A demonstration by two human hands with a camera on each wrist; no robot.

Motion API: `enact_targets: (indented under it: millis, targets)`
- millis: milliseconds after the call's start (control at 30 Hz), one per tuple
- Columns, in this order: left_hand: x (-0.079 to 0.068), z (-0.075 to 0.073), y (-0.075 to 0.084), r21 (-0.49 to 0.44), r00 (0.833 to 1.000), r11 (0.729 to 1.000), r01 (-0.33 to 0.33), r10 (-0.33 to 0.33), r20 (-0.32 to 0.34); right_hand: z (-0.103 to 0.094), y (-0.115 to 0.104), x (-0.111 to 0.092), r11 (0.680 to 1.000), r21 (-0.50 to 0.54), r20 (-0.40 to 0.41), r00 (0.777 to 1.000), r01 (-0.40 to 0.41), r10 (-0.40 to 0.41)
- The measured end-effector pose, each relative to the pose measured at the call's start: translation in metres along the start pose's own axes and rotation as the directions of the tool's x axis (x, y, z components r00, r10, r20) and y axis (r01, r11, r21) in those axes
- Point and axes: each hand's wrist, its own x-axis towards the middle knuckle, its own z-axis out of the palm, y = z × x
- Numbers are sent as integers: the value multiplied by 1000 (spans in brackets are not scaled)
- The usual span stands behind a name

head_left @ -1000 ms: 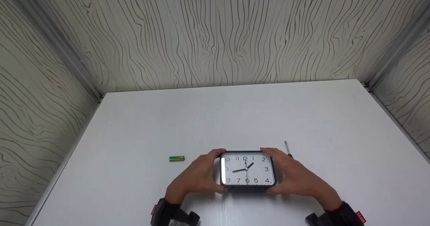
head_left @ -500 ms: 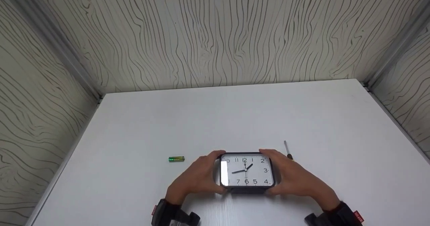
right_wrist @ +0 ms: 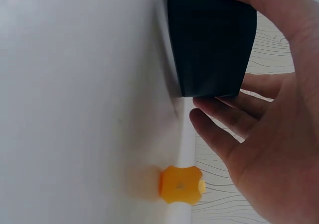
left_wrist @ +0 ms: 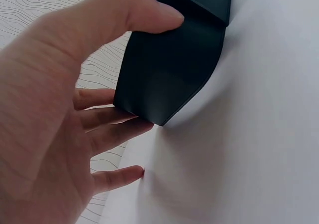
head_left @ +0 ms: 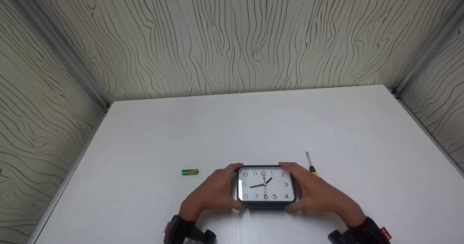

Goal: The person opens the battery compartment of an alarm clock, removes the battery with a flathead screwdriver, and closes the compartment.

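Observation:
A rectangular desk clock (head_left: 265,193) with a dark case and white dial stands on the white table, its face turned up toward the head camera. My left hand (head_left: 214,190) grips its left end, thumb at the near side and fingers at the far side. The other end is held by my right hand (head_left: 319,191) in the same way. In the left wrist view the thumb presses the dark case (left_wrist: 164,69), and the little finger is apart from it. The right wrist view shows the case's end (right_wrist: 209,50) between thumb and fingers.
Left of the hands lies a green battery (head_left: 190,172); whether it is a single one is unclear. Beyond my right hand is a small screwdriver (head_left: 310,164), its yellow handle end (right_wrist: 182,185) visible in the right wrist view. Patterned panels (head_left: 232,37) border the white table (head_left: 235,128).
Both hands and the clock have shifted very slightly toward the person. More of the screwdriver's handle shows past my right hand. The grip looks the same.

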Motion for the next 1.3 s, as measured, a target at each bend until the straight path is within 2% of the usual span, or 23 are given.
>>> enact_targets:
  millis: [267,800,1033,1200,1300]
  targets:
    - [3,-1,1,-11,1000,1000,2,-2,10,-1,-2,0,999,10,43,998,-40,39]
    - [0,-3,-1,-34,999,999,22,-21,36,-1,-5,0,999,-8,56,998,-31,31]
    - [-4,-6,-4,-66,998,997,32,-28,53,0,-4,0,998,45,95,995,-43,39]
    - [-10,-8,-5,-80,998,996,41,-36,57,1,-4,0,998,47,66,997,-41,38]
    - [-12,-10,-6,-85,997,995,48,-43,63,1,-3,1,999,24,14,999,-29,29]
